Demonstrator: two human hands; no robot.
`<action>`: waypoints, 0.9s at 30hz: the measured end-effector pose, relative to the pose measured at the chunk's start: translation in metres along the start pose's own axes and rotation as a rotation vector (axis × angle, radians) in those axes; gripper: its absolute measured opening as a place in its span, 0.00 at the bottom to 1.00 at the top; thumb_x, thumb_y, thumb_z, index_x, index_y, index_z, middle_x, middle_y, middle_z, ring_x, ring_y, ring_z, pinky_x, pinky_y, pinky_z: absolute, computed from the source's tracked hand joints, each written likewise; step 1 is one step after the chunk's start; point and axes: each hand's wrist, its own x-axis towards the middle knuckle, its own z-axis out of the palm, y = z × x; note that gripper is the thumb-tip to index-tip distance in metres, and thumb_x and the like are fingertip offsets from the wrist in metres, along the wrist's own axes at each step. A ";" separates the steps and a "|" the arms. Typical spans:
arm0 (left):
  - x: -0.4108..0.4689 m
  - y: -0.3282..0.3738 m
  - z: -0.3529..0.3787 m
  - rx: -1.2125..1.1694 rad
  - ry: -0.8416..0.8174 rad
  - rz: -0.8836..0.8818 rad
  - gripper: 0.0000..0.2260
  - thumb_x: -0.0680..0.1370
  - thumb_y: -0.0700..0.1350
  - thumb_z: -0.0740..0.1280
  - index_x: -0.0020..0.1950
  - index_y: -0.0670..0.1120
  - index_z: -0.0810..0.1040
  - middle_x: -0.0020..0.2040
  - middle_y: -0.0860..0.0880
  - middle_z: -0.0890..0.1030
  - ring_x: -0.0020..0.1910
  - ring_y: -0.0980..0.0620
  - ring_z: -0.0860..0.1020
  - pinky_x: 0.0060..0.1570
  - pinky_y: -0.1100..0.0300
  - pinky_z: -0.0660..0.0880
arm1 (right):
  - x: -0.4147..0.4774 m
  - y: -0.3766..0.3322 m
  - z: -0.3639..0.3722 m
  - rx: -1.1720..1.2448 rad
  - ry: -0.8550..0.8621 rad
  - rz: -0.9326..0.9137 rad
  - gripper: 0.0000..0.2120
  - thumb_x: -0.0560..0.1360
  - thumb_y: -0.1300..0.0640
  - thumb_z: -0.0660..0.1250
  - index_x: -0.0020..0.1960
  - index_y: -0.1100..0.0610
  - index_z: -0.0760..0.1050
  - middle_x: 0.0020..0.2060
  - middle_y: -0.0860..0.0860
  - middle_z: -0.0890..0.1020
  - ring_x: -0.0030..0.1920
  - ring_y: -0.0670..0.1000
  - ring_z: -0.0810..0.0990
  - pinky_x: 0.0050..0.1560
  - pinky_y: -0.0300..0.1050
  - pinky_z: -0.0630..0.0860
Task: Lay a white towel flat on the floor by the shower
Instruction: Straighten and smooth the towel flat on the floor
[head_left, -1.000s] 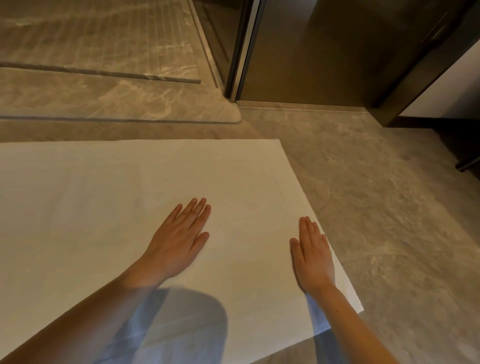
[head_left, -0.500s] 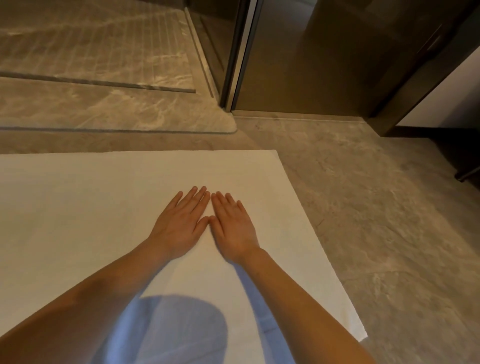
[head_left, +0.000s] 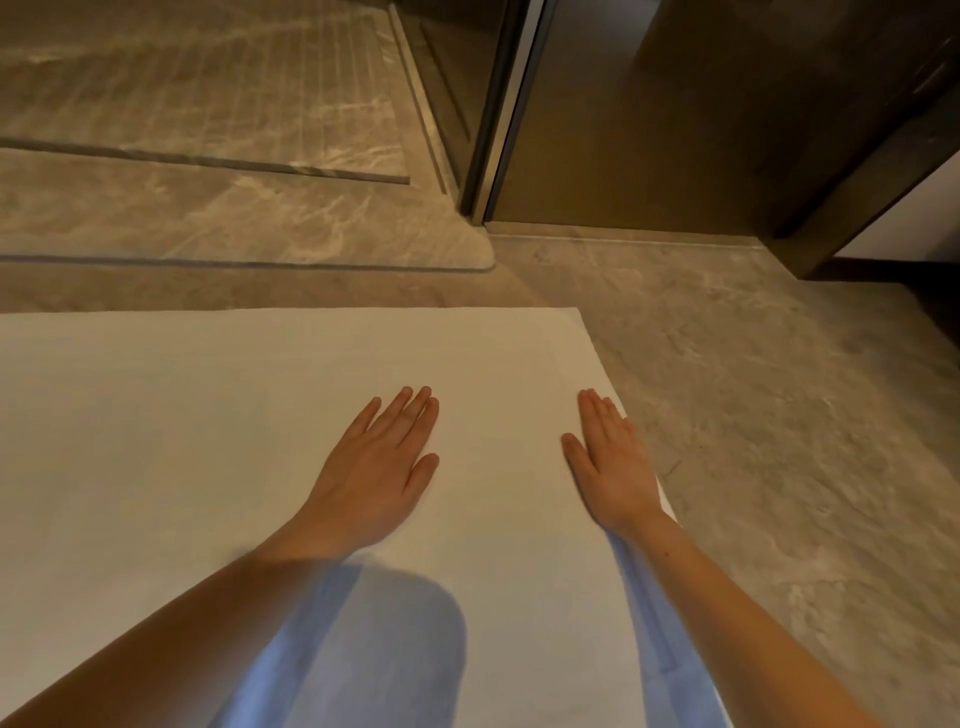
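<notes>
A white towel (head_left: 208, 415) lies spread flat on the grey stone floor, its far edge parallel to the shower's raised marble step (head_left: 234, 228). My left hand (head_left: 374, 473) rests palm down near the towel's middle, fingers straight and together. My right hand (head_left: 613, 462) lies palm down along the towel's right edge. Neither hand grips anything. The towel's left part runs out of view.
The shower's metal door frame (head_left: 493, 114) and dark glass panel stand beyond the towel's far right corner. A dark wooden door frame (head_left: 857, 171) rises at the upper right. Bare grey stone floor (head_left: 779, 415) stretches to the right of the towel.
Half a second ago both hands lay side by side at the towel's middle. My right hand has slid right to the towel's edge; the left has stayed in place.
</notes>
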 end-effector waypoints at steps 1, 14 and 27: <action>-0.001 0.001 0.000 -0.005 -0.002 0.006 0.29 0.80 0.56 0.41 0.79 0.45 0.51 0.79 0.49 0.51 0.78 0.51 0.48 0.76 0.52 0.44 | 0.000 0.002 -0.002 -0.014 0.000 0.023 0.29 0.82 0.44 0.48 0.79 0.56 0.49 0.79 0.50 0.53 0.78 0.49 0.48 0.76 0.45 0.43; 0.001 -0.001 0.003 0.013 0.005 -0.008 0.30 0.79 0.57 0.35 0.79 0.47 0.44 0.79 0.51 0.43 0.77 0.55 0.40 0.74 0.55 0.35 | 0.054 -0.106 0.024 0.060 -0.056 -0.325 0.26 0.83 0.47 0.46 0.79 0.51 0.50 0.79 0.46 0.53 0.78 0.47 0.46 0.76 0.43 0.40; 0.000 0.000 0.002 -0.005 0.011 -0.003 0.29 0.80 0.57 0.37 0.79 0.47 0.43 0.79 0.52 0.42 0.77 0.54 0.41 0.74 0.55 0.36 | 0.069 -0.011 -0.004 0.006 -0.035 -0.045 0.27 0.83 0.48 0.47 0.80 0.54 0.49 0.79 0.49 0.52 0.78 0.48 0.47 0.77 0.47 0.45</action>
